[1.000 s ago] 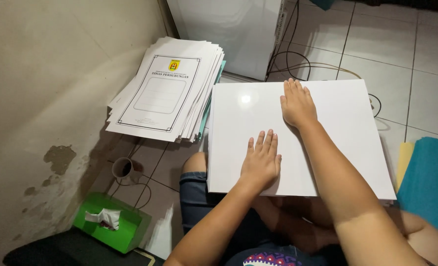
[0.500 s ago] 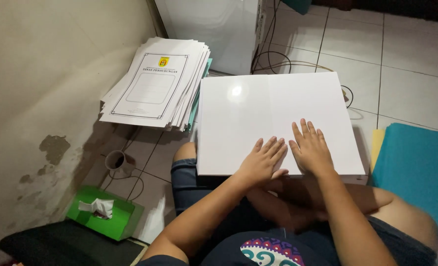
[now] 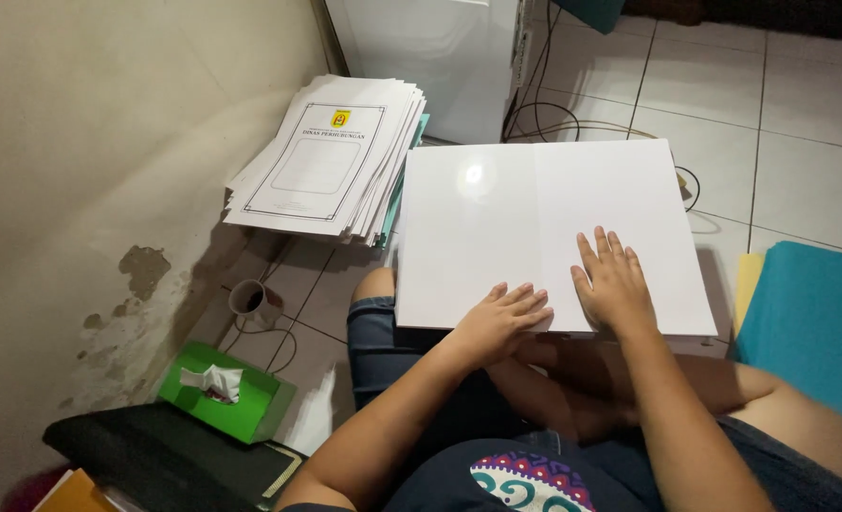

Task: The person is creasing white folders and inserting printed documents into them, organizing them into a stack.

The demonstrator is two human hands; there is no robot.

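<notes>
While seated on the tiled floor, seen from the head camera: large glossy white sheet of card (image 3: 544,228) laid across the knees as a flat working surface, faint centre crease running far to near. Left hand (image 3: 501,322) spread flat, palm down, on the sheet's near edge, gripping nothing, apparently to pin it. Right hand (image 3: 615,284) just beside it, also flat with fingers extended, pressing the right half near the crease, likely smoothing it. Far left against the stained wall, a fanned stack of white printed covers with a yellow emblem (image 3: 331,161), resting over teal sheets, within easy reach. Near left, a green tissue box (image 3: 226,391) and a small round cup (image 3: 253,301) on the floor. Right edge, a teal paper pile (image 3: 809,327) over a yellow sheet.
</notes>
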